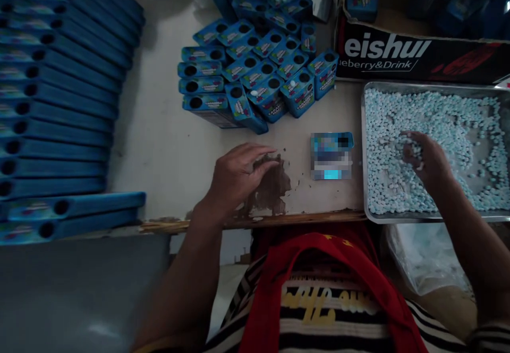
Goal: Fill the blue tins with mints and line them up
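My right hand (428, 159) is down in a shallow metal tray (364, 156) at the right, its fingers curled round several small candies. More of these pale blue and white candies (392, 185) cover much of the tray's bottom. Over the table, my left hand (241, 175) is empty, thumb and fingers apart, beside a dark worn patch of the tabletop. Between my two hands lies a small blue box (331, 156), blurred out in the picture. Beyond the left hand stand many small blue boxes (265, 71) in a cluster, each with a round dark hole on top.
Long rows of blue boxes (75, 114) fill the table's left side. A black printed carton (386, 52) holding more blue boxes stands behind the tray. The table's front edge (255, 223) is rough. Beneath the tray is a clear plastic bag (428, 257).
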Demonstrator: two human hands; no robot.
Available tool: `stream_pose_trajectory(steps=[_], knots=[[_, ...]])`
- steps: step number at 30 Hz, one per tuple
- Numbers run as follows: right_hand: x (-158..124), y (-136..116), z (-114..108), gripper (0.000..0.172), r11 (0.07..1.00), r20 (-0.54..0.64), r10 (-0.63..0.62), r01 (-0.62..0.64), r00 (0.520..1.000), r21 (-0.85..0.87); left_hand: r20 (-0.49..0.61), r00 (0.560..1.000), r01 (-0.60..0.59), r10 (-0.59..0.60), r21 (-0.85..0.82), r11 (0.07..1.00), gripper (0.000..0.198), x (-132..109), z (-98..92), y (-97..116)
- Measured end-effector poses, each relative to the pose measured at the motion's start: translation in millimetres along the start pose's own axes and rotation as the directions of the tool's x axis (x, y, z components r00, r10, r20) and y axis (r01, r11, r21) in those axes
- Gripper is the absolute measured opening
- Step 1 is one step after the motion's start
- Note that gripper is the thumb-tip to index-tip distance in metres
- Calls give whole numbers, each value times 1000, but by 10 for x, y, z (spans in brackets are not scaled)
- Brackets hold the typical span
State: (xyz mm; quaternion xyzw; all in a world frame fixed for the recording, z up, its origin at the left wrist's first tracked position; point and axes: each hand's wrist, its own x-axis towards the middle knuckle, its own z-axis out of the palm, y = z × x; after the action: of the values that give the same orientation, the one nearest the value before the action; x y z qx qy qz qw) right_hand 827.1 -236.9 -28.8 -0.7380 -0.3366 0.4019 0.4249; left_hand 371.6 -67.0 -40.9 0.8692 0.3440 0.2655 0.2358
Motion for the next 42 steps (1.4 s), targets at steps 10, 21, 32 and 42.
stream_pose_trajectory(steps=[10, 21, 32, 42], knots=[[-265, -159, 170, 22, 955, -104, -134, 100, 986, -280, 75, 997, 18, -6, -156, 988, 34, 177, 210, 90], [-65, -405, 30, 46, 966, 124, 148, -117, 981, -229, 188, 982, 63, -35, -143, 988, 31, 148, 148, -10], [-208, -1164, 1057, 54, 968, 134, -105, 71, 985, 240, 255, 966, 97, -45, -197, 976, 32, 118, 190, -46], [-256, -1575, 1010, 20, 630, 496, -270, 541, 825, -557, 251, 966, 105, -63, -158, 982, 32, -14, 97, -217]])
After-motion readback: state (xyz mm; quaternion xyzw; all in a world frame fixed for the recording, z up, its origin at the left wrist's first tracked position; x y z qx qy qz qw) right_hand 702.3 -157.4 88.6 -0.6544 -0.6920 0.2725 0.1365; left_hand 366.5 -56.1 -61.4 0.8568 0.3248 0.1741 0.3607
